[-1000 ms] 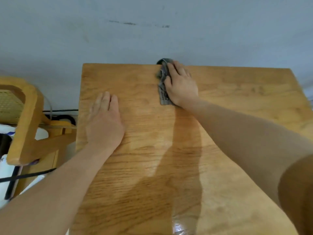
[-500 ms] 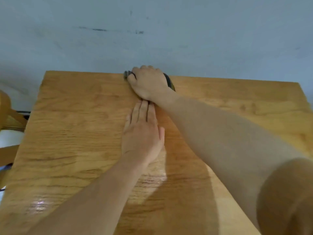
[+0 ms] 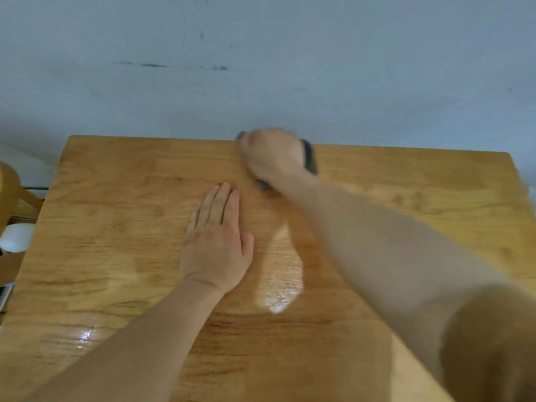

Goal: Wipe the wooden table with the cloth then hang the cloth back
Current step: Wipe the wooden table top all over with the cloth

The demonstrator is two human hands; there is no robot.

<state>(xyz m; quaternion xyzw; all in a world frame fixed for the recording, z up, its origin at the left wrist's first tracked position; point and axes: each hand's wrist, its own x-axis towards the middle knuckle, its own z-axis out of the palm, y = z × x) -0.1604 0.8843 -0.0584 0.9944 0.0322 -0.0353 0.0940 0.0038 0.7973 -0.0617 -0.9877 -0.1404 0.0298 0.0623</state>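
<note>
The wooden table [image 3: 116, 242] fills most of the view, its far edge against a pale wall. My right hand [image 3: 272, 153] is blurred with motion at the far edge, pressing down on a dark grey cloth [image 3: 309, 156] that shows only as strips beside the hand and under the wrist. My left hand [image 3: 216, 242] lies flat on the tabletop, palm down with its fingers together, just nearer than the right hand and holding nothing. Most of the cloth is hidden under the right hand.
A wooden chair [image 3: 11, 192] stands off the table's left side, with a white object [image 3: 16, 237] below it. The grey-blue wall [image 3: 261, 68] rises directly behind the table's far edge. Shiny damp patches glint on the wood.
My right hand with the cloth has slid along the far edge, left and then slightly back right. My left hand stays flat on the table; the view shifted left.
</note>
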